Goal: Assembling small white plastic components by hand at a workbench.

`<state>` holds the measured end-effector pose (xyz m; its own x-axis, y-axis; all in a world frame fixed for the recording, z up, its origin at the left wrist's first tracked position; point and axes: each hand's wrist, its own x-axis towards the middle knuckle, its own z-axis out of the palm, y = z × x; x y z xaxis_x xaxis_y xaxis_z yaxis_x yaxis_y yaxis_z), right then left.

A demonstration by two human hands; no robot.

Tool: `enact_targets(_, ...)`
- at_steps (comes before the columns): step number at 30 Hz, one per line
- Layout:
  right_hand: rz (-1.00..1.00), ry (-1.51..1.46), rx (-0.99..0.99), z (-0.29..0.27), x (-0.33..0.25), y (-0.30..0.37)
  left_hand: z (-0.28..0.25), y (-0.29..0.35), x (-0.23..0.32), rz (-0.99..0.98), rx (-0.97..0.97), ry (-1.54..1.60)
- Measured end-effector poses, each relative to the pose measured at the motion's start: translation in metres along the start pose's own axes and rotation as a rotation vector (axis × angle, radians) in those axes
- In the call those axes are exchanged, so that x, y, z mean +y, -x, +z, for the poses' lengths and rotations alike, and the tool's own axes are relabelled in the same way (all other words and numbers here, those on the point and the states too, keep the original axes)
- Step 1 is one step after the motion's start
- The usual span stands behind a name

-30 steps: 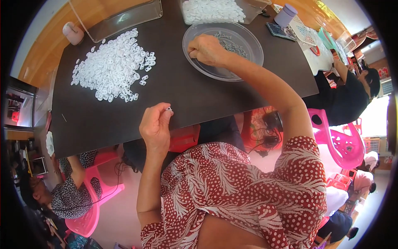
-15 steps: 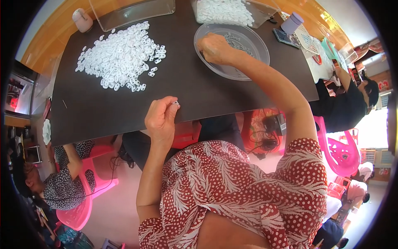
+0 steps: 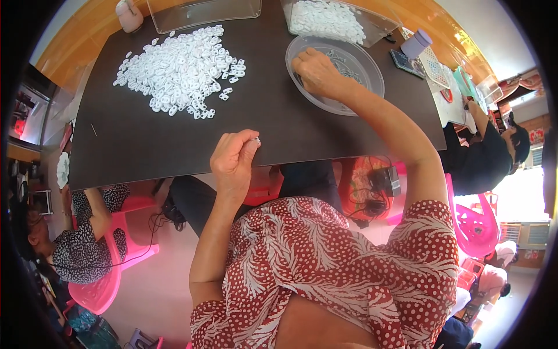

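Note:
My left hand [image 3: 234,161] hovers at the near edge of the dark table [image 3: 273,125], its fingertips pinched on a small pale piece [image 3: 256,140]. My right hand [image 3: 317,72] reaches into a round clear bowl [image 3: 366,64] on the table's right side, fingers curled down on its bottom among small grey bits. Whether it grips anything there is hidden. A heap of small white plastic pieces [image 3: 183,70] lies on the table to the left of the bowl.
Two clear rectangular bins stand at the far edge, one empty-looking [image 3: 203,11], one holding white pieces [image 3: 328,17]. A person in dark clothes [image 3: 482,157] sits at the right, another in a patterned top [image 3: 81,244] at the left on a pink chair [image 3: 99,291].
The view has shifted, so the table sits lower in frame. My left hand has stayed pinched near the table edge and my right hand has stayed in the bowl.

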<state>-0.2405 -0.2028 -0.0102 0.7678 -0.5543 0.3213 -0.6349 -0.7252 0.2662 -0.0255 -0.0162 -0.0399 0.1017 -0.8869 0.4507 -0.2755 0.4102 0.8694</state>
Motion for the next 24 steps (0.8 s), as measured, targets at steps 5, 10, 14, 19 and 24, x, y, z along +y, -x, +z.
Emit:
enact_targets(5,-0.006,-0.080,0.007,0.004,0.004,0.003,0.000,0.001,-0.002,0.005,0.006,0.014)
enact_targets(10,0.006,-0.077,0.004,0.001,0.004,0.003,-0.002,0.002,-0.002,-0.023,-0.011,0.041)
enact_targets(14,0.052,-0.150,0.131,-0.001,0.008,0.005,-0.002,0.004,-0.004,-0.088,0.009,0.145)
enact_targets(19,0.224,-0.350,0.193,-0.037,-0.001,0.004,-0.006,-0.003,0.011,-0.285,0.037,0.434)
enact_targets(24,0.327,-1.032,0.060,-0.071,-0.066,0.006,-0.008,-0.006,0.016,-0.311,0.084,0.524)
